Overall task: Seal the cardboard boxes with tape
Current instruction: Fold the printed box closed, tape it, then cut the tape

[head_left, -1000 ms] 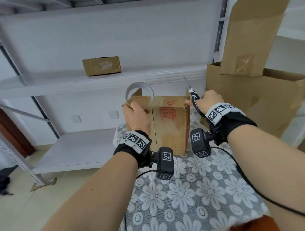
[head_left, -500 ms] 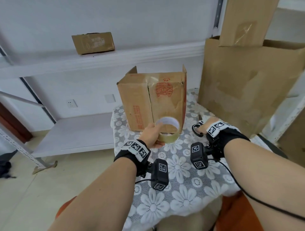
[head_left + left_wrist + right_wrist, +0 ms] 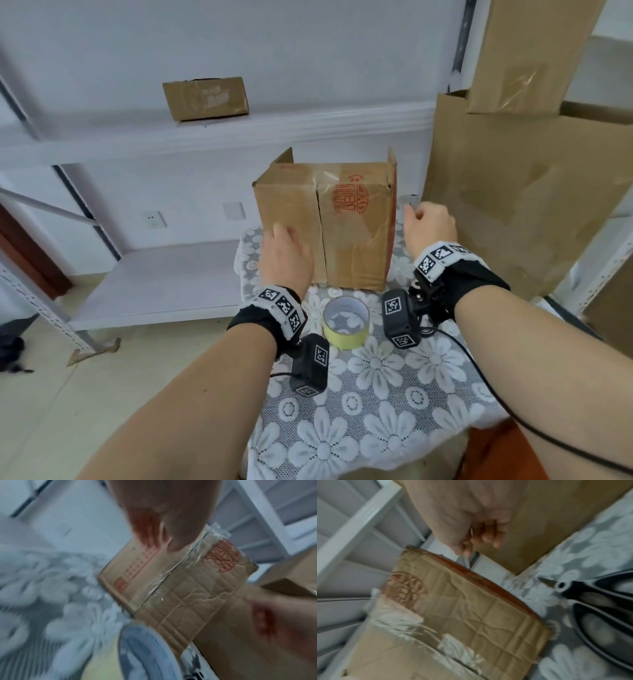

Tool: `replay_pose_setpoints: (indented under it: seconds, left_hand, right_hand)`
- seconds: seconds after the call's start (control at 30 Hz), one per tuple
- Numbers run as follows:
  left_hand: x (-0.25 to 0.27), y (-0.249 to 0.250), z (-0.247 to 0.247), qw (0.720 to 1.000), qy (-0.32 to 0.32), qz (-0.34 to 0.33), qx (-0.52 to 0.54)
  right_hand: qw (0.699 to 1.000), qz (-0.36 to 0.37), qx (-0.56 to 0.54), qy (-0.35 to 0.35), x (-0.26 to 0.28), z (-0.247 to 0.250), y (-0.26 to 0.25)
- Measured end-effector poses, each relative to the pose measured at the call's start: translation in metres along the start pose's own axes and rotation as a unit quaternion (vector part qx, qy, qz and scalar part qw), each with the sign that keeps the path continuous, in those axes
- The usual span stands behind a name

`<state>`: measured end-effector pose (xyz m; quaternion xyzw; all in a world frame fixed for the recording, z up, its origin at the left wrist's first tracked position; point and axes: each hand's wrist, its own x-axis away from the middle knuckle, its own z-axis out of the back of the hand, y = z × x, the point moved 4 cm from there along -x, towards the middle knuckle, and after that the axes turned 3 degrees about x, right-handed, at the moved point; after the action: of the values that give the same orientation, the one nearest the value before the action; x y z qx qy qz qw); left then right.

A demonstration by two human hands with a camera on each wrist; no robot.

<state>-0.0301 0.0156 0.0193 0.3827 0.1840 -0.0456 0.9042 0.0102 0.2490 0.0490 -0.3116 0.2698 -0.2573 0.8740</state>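
— Head view: where's the cardboard box (image 3: 342,226)?

— Standing on the table (image 3: 394,404), its taped seam upright. The left hand (image 3: 286,255) lies flat against its face, fingers straight.

— And the right hand (image 3: 430,224)?

— At three o'clock of the box, loosely curled, holding nothing. The tape roll (image 3: 346,322) sits at six o'clock, nearer the left.

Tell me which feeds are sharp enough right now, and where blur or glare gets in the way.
Head view: sharp, evenly lit, wide-angle bending at the edges; box and tape roll are clear. Left wrist view: heavy motion blur on the left hand and tablecloth; taped seam glares. Right wrist view: dimmer, smeared; right hand soft, scissors recognisable.
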Motion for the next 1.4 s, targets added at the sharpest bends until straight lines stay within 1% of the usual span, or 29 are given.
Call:
replay_pose_setpoints:
  seconds: [0.03,0.07,0.1,0.13,0.2,0.23,0.3,0.37,0.43,0.5,0.6,0.67,0.73,0.83,0.97,1.07,1.13,1.23,1.3,1.4]
  left_hand:
    - [-0.005,0.010,0.008,0.997,0.050,-0.065,-0.009]
    - [-0.010,0.018,0.013,0.989,0.084,-0.119,-0.025]
    - [-0.014,0.024,0.015,0.980,0.104,-0.165,-0.040]
    - [-0.019,0.029,0.016,0.972,0.113,-0.199,-0.053]
    - [-0.027,0.036,0.016,0.961,0.104,-0.243,-0.076]
    - [-0.032,0.038,0.015,0.959,0.090,-0.252,-0.089]
    - [-0.039,0.038,0.012,0.959,0.057,-0.252,-0.112]
    - [-0.047,0.033,0.009,0.963,0.018,-0.239,-0.121]
    - [-0.052,0.028,0.007,0.964,-0.005,-0.238,-0.119]
    - [-0.053,0.026,0.006,0.961,0.006,-0.253,-0.113]
    - [-0.052,0.025,0.006,0.957,0.038,-0.270,-0.094]
    - [-0.051,0.026,0.006,0.958,0.052,-0.270,-0.075]
    - [-0.051,0.027,0.008,0.958,0.063,-0.271,-0.063]
    - [-0.050,0.025,0.005,0.957,0.061,-0.275,-0.063]
    - [-0.048,0.022,0.001,0.954,0.062,-0.282,-0.079]
    - [-0.047,0.024,0.001,0.947,0.069,-0.295,-0.106]
    - [-0.046,0.024,0.001,0.943,0.068,-0.301,-0.128]
    - [-0.045,0.023,0.000,0.943,0.064,-0.286,-0.156]
    - [-0.046,0.023,-0.001,0.949,0.059,-0.264,-0.164]
    - [-0.047,0.024,0.001,0.958,0.071,-0.240,-0.142]
  right_hand:
    - [0.998,0.048,-0.006,0.041,-0.001,0.005,-0.015]
    - [0.992,0.102,-0.002,0.071,-0.001,0.008,-0.030]
    - [0.982,0.166,0.007,0.092,0.001,0.009,-0.044]
    - [0.967,0.229,0.015,0.108,0.004,0.008,-0.058]
    - [0.929,0.346,0.034,0.129,0.013,0.003,-0.080]
    - [0.907,0.398,0.045,0.132,0.017,-0.002,-0.087]
    - [0.866,0.481,0.060,0.120,0.026,-0.013,-0.094]
    - [0.835,0.538,0.061,0.101,0.033,-0.025,-0.098]
    - [0.813,0.571,0.080,0.082,0.037,-0.037,-0.097]
    - [0.805,0.578,0.110,0.076,0.034,-0.048,-0.095]
    - [0.807,0.567,0.151,0.064,0.028,-0.059,-0.093]
    - [0.810,0.559,0.168,0.056,0.026,-0.062,-0.094]
    - [0.816,0.550,0.170,0.048,0.026,-0.064,-0.096]
    - [0.822,0.545,0.158,0.050,0.027,-0.064,-0.100]
    - [0.841,0.519,0.150,0.045,0.023,-0.061,-0.106]
    - [0.859,0.489,0.151,0.014,0.019,-0.056,-0.108]
    - [0.865,0.475,0.161,0.001,0.017,-0.052,-0.104]
    - [0.866,0.468,0.174,0.011,0.015,-0.045,-0.095]
    - [0.875,0.451,0.177,0.007,0.010,-0.040,-0.088]
    - [0.888,0.424,0.176,-0.003,0.001,-0.032,-0.082]
